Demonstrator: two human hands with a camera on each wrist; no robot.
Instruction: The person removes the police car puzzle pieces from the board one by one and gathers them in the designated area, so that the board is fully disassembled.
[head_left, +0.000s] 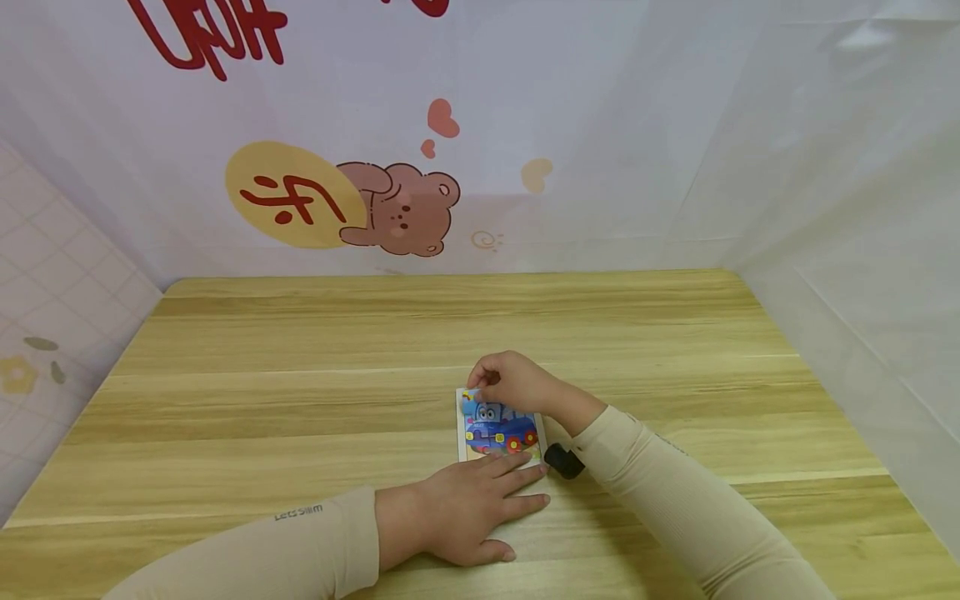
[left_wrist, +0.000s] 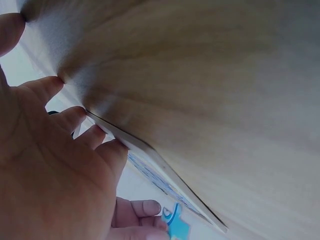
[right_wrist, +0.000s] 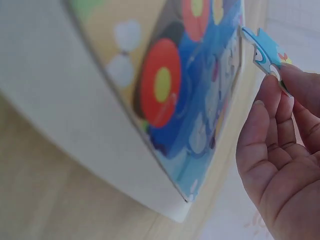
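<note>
Ideally, the piece [right_wrist: 270,46] would be levelled before being pressed, since it is seen tilted in the right wrist view, held just by the puzzle [head_left: 501,430]; whether it touches cannot be told. Its cut outline should be matched to its neighbours first and light pressure applied, as forcing could unsettle the rest. Steadiness is judged to be well provided for at the near edge. By the right hand [head_left: 519,385] the piece is pinched between thumb and fingertips, the wrist being arched over the far left corner. The left hand [head_left: 480,510] is laid palm down, its fingers spread and nothing grasped; some fingertips are rested on the puzzle's near edge, while the thumb is set on the table [head_left: 300,350].
</note>
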